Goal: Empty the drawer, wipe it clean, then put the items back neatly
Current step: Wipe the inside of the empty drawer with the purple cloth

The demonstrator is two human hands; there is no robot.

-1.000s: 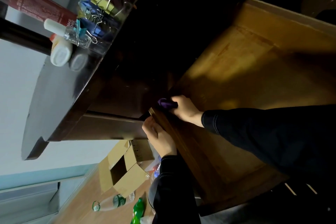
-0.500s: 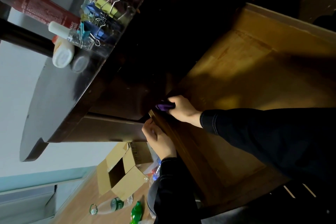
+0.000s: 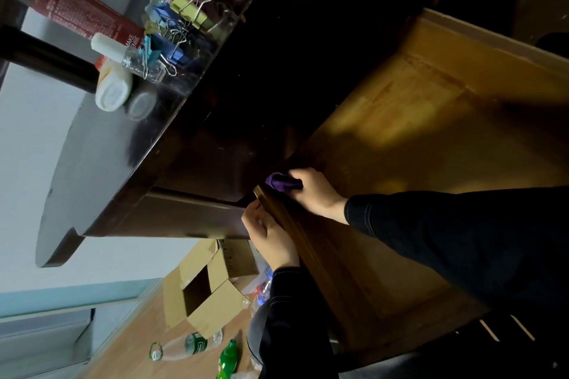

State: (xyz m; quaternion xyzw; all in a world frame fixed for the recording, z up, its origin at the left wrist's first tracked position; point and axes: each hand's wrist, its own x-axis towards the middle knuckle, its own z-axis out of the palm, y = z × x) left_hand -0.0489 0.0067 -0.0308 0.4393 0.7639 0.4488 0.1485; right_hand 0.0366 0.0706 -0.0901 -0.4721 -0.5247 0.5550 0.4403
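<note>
Little is changed in a second: the purple cloth (image 3: 281, 182) is kept pinched by fingers of the right hand (image 3: 317, 194) at a corner of the drawer (image 3: 431, 132), whose side is gripped by the left hand (image 3: 271, 237); wiping is judged unfinished.

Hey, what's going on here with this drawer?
A person is wiping out a pulled-out wooden drawer. The right hand grips a bunched purple cloth in the drawer's inner corner beside the desk, while the left hand holds the drawer's side wall at that corner. The drawer floor that shows is bare. Binder clips and a white bottle sit on the desk top, so nothing has gone back in yet.
</note>
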